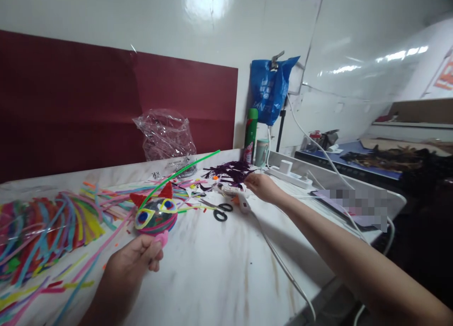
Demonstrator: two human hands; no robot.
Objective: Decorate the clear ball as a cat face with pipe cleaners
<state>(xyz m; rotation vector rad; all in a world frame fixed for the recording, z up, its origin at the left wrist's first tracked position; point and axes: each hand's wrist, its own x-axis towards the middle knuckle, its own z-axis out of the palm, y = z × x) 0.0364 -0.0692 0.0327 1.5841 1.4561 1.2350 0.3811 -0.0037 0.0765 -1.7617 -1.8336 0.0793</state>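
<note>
Left hand pinches the decorated ball (156,217) low, right hand (264,188) reaches far

And here it is, the ball up front, left of centre, held above the near side of the table (212,274), propped on the left hand (132,257) alone! That grip is closed, thumb and fingers pinching a pink piece (162,238) at the ball's underside. Smart place to take it, I'd say: the shiny round shell looks light, rigid and probably slippery, while the trimmings look soft and easily bent or knocked loose. So fingers off the two yellow-rimmed eyes (155,212), off the red ears (165,191), and watch that long green stem (184,172) arching out to the right; it looks springy enough to snag on anything nearby. The pink piece seems the safest hold.

Look at the poses now! Left wrist comes in low, knuckles outward, the ball's eyes turned up towards the viewer. Across the table, the right arm stretches long from the lower right corner, wrist bent, fingers bunched just beside the white glue gun (244,202) and near the dark purple strips (230,171). Is that right grip holding something? Cannot tell from here; the fingertips are too small and blurred. Black-handled scissors (220,215) lie between the two hands.
</note>
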